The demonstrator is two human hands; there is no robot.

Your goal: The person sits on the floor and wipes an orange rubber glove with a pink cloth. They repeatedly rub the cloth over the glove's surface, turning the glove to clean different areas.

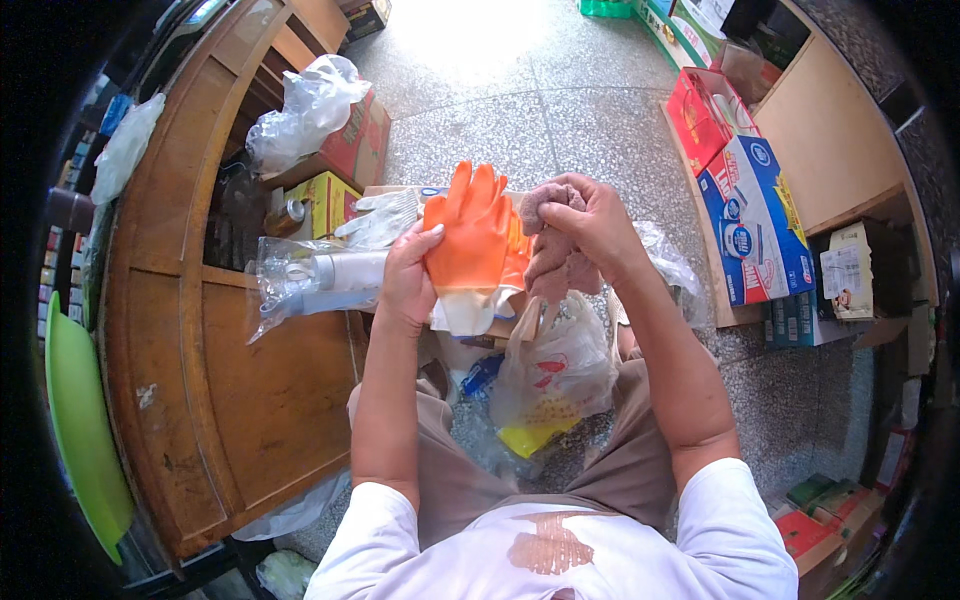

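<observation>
Left hand (408, 268): thumb laid over the left edge of the orange glove, the other fingers mostly hidden beneath it, closed enough to hold it; how far they curl under cannot be told

Right hand (592, 222): fingers bent in and thumb pressed against them, gripping a bunched brownish-pink cloth (562, 262)

Orange glove (468, 238): held up in front of the person, its fingertips pointing away, its white cuff nearest the body; more orange material shows just behind its right edge

Cloth: hangs in folds below the right hand, just beside the glove; whether the two touch cannot be told

White glove (385, 218): lies beyond the left hand, near the yellow box (328, 205)

Clear package (320, 282): left of the left forearm, with a white cylinder inside

Plastic bag (555, 365): translucent, between the person's knees, with yellow showing at its lower part and a blue item (483, 375) to its left

Wooden cabinet (250, 375): along the left side, a red box (368, 140) near its far end with crumpled clear plastic (308, 112) on top

Blue, white and red carton (755, 225): on the right, well apart from the hands, next to a tan panel
</observation>
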